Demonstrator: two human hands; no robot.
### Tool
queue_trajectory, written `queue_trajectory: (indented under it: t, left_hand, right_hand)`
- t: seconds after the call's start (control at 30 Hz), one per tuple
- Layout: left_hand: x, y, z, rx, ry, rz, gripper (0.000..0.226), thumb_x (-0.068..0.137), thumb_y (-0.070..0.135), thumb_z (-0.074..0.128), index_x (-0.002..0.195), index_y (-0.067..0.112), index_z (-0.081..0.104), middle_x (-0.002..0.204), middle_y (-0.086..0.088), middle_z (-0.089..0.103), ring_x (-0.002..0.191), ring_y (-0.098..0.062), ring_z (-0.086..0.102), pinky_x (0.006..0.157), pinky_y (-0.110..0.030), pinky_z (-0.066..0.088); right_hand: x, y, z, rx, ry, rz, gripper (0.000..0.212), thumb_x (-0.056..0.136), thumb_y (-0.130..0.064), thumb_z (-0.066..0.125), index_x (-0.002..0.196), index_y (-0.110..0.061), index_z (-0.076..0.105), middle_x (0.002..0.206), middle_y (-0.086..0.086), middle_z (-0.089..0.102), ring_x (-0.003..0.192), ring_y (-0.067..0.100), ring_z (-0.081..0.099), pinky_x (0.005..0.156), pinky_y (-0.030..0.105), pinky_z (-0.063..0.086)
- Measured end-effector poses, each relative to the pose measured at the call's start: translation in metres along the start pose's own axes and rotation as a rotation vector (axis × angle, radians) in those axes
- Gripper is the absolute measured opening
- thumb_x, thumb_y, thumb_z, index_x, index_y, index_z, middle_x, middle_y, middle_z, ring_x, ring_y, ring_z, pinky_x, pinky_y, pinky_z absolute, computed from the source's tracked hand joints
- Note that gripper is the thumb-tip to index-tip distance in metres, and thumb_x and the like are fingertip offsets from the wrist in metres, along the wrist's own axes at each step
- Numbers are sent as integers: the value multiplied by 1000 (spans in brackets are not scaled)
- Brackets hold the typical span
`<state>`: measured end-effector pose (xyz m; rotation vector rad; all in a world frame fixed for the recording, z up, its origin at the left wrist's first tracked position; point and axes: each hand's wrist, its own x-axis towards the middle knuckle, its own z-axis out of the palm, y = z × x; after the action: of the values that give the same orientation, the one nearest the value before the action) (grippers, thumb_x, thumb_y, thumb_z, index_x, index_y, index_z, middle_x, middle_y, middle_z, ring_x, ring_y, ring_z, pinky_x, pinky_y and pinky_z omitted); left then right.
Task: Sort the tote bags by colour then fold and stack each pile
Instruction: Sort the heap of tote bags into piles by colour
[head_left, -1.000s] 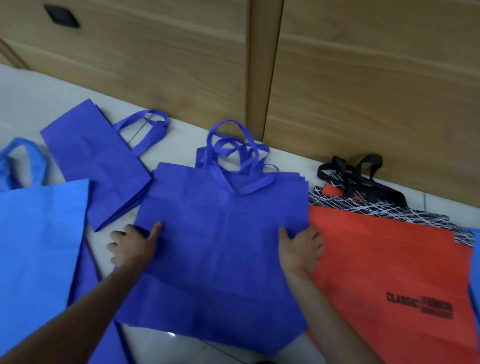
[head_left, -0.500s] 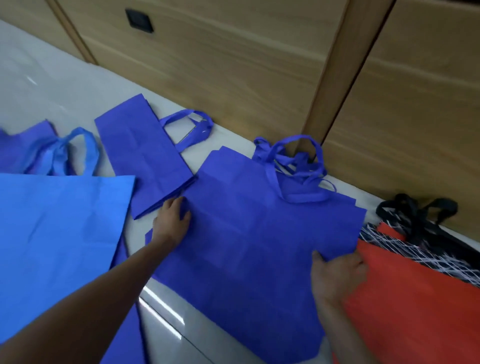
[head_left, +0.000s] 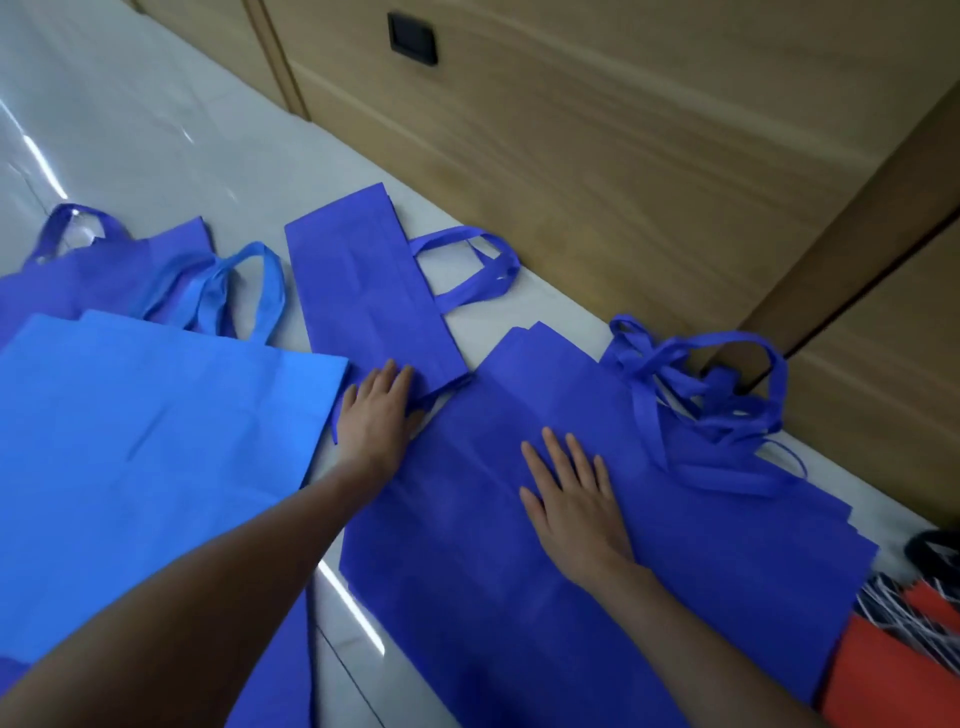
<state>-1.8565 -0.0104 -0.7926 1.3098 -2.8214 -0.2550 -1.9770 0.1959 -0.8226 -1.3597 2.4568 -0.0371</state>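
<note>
Pressing both palms down, head view only.

- My left hand (head_left: 376, 415) lies flat, fingers straight, on the near end of the folded dark blue bag (head_left: 363, 301); it grips nothing.
- My right hand (head_left: 574, 499) is spread wide on top of the dark blue stack (head_left: 545, 623), also holding nothing.
- The stack sits on the glossy floor (head_left: 130, 130), just beside the folded bag, their corners about touching.

Risks, as I judge them:
- The stack's layers are fanned along the far right edge. A push on this slick floor would likely skew them further and spoil a clean fold.
- The handles (head_left: 701, 400) are knotted in a loose heap. Folding over them could trap a loop and leave a lump.
- The light blue bag (head_left: 145, 457) overlaps darker blue fabric at left. The shades are close, so piles could get mixed.
- The orange bag (head_left: 893, 675) and the black-and-white patterned bag (head_left: 891, 608) crowd the stack's right corner.

Writing: no brand, label or print is legible anywhere here.
</note>
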Motion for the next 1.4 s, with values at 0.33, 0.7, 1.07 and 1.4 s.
queue_trajectory:
  t: [0.33,0.7,1.07,1.4]
  left_hand:
    - [5,1,-12,1,-67,-80,64,89,45,55,137,10,32,147,-11,34,131,-29,36,103,-38,31]
    - [22,6,-21,-151,37,-87,35,101,35,29,85,11,48,85,-11,62,81,-35,58,61,-34,35]
    - [-66,46,-108,-326,411,456,39,91,19,41,124,9,58,120,-9,64,103,-15,52,81,-28,48]
    - [-90,61,-212,-344,314,504,88,78,76,36,143,16,34,150,-3,30,133,-13,28,110,-30,22]
  right_hand:
    - [2,-6,-18,207,7,-2,51,101,-35,32,149,-31,18,159,-8,-3,146,16,-6,117,39,-1]
    - [5,-13,-13,353,53,71,45,99,-30,40,143,-32,33,158,-9,9,146,13,-1,117,35,-2]
    - [-6,-108,-161,1593,-1,-63,15,94,-34,54,107,-26,56,100,-17,64,98,-4,61,78,7,46]
    - [-49,-36,-277,1861,355,157,13,98,-15,48,107,-17,57,102,0,65,85,17,64,70,35,54]
